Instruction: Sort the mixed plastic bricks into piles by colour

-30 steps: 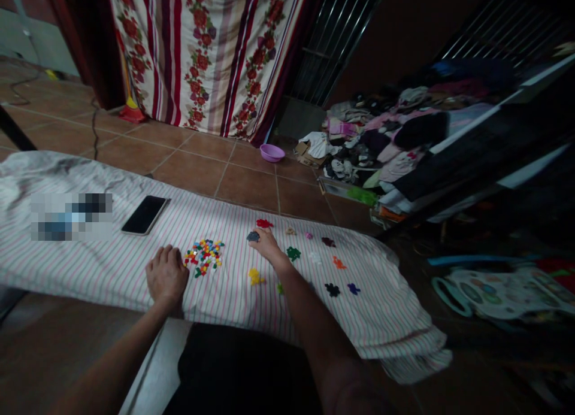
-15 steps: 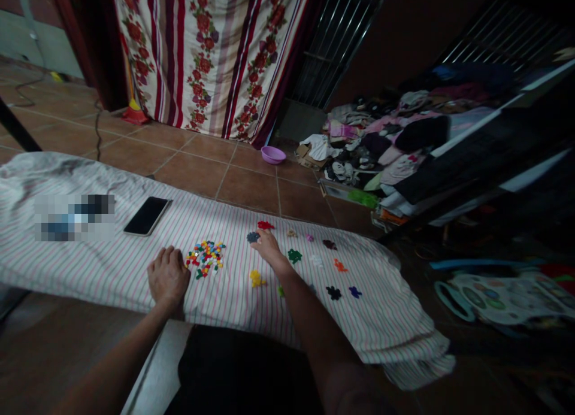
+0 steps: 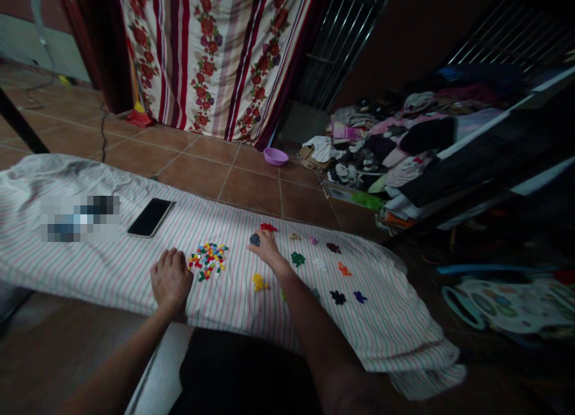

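Observation:
My right hand is at the dark grey-blue pile, its thumb and fingers apart around the pieces. Just behind it lies a red pile. My left hand lies on the striped cloth with its fingers loosely spread, left of a mixed-colour pile. Small single-colour piles lie further right: green, white, orange, brown, black and dark blue. A yellow pile sits nearer me.
A phone lies on the cloth at the left, near a pixelated patch. Past the far edge, a purple basin stands on the tiled floor. Clothes are heaped at the back right, below barred windows.
The thumb of my right hand has spread to the near side of the dark grey-blue pile. My left hand rests in the same place, and the view has shifted slightly.

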A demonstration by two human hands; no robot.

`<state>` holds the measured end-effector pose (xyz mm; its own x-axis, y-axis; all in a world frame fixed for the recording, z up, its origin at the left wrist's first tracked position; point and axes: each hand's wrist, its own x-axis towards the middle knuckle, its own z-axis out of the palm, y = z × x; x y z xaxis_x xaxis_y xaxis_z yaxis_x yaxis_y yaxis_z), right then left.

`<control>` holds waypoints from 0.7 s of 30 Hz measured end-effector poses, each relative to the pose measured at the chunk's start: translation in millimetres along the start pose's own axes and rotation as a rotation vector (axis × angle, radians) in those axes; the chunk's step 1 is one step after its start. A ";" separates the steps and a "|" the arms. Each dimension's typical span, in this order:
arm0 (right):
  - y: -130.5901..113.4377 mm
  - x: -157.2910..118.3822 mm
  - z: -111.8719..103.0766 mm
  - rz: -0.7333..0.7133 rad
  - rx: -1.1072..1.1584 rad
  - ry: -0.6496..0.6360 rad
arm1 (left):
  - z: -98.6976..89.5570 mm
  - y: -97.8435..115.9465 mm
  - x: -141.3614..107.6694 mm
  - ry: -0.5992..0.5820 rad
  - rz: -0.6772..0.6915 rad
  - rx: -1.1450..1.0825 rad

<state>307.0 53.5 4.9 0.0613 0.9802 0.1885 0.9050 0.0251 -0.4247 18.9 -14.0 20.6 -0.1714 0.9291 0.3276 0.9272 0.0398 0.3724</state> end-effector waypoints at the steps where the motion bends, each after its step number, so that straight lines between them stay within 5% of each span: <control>1: -1.6 -1.0 1.5 0.000 0.000 0.007 | -0.5 0.3 0.0 -0.001 0.001 0.002; 21: -4.0 -11.5 2.1 -0.047 0.099 0.025 | 5.6 -2.7 -1.4 0.049 0.035 0.026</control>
<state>301.8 42.6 2.6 0.0313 0.9724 0.2314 0.8609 0.0914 -0.5004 18.5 -13.3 14.3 -0.1539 0.9111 0.3825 0.9411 0.0172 0.3377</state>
